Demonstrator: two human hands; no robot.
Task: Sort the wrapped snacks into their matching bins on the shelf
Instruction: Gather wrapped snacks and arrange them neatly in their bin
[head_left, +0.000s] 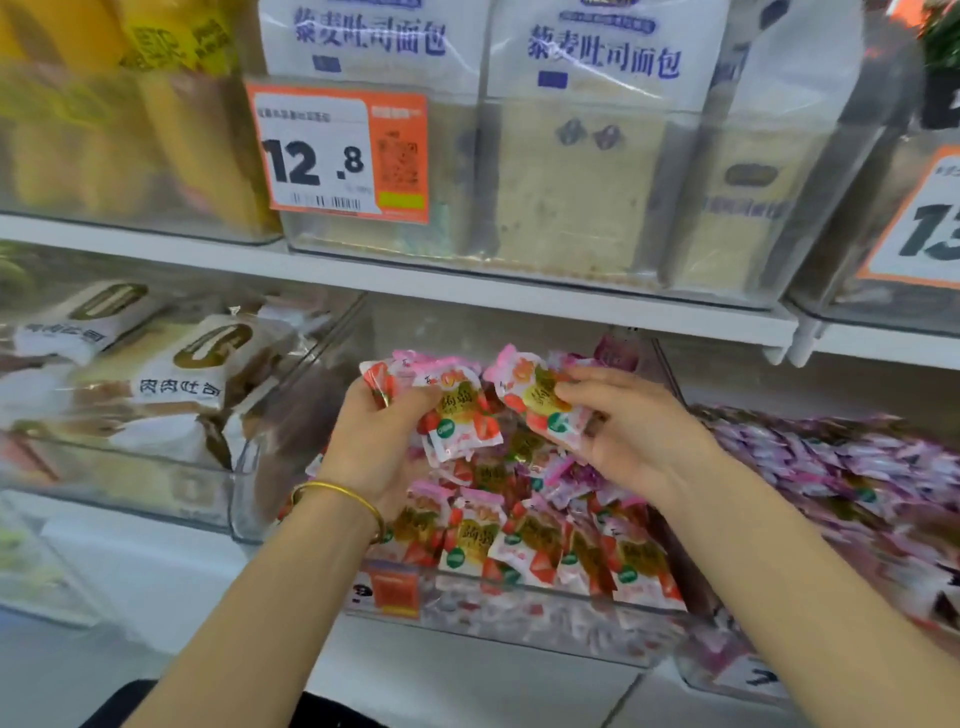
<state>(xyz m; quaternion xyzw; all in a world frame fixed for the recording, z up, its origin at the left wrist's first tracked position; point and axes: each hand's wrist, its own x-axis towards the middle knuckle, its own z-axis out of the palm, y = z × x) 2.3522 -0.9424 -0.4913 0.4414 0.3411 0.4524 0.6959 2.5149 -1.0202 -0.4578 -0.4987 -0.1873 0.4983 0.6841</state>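
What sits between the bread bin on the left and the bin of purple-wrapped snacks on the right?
In the head view, a clear bin of strawberry-print snack packets.

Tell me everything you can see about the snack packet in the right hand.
The snack packet is small, glossy plastic, white and pink, printed with red strawberries, a yellow patch of characters and a green round mark. It is tilted, pink crimped end up and left. The right hand pinches it in its fingers above the clear bin of matching packets; the left hand grips similar packets beside it.
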